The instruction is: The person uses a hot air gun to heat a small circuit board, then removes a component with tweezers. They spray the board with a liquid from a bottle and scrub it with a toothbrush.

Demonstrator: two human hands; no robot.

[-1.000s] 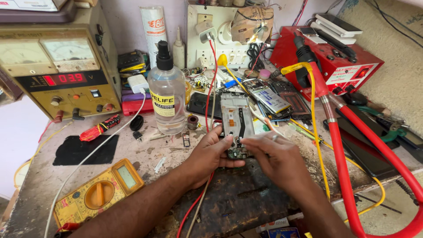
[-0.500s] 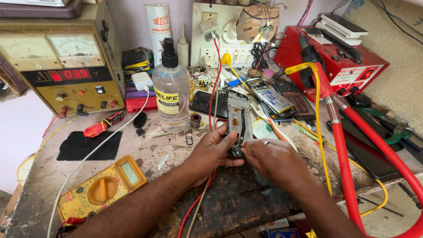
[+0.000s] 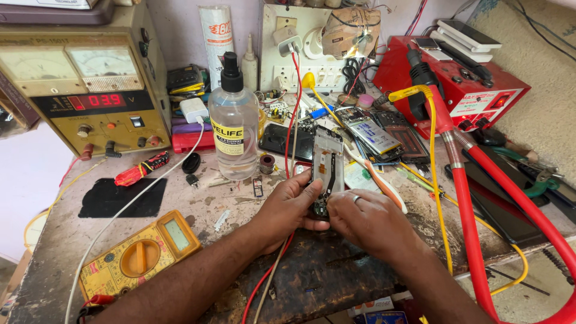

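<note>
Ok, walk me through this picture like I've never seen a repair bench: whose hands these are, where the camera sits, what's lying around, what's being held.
There is no machine here, just a person working with bare hands. The single picture comes from a camera worn on that person's head, looking down at the bench.

The left hand and right hand together hold an opened phone, its insides facing up, just above the worn workbench.

Around them: a yellow multimeter at front left, a clear liquid bottle with a black pump top, a bench power supply with a red display at back left, a red box-shaped unit at back right, and thick red hoses running down the right.
</note>
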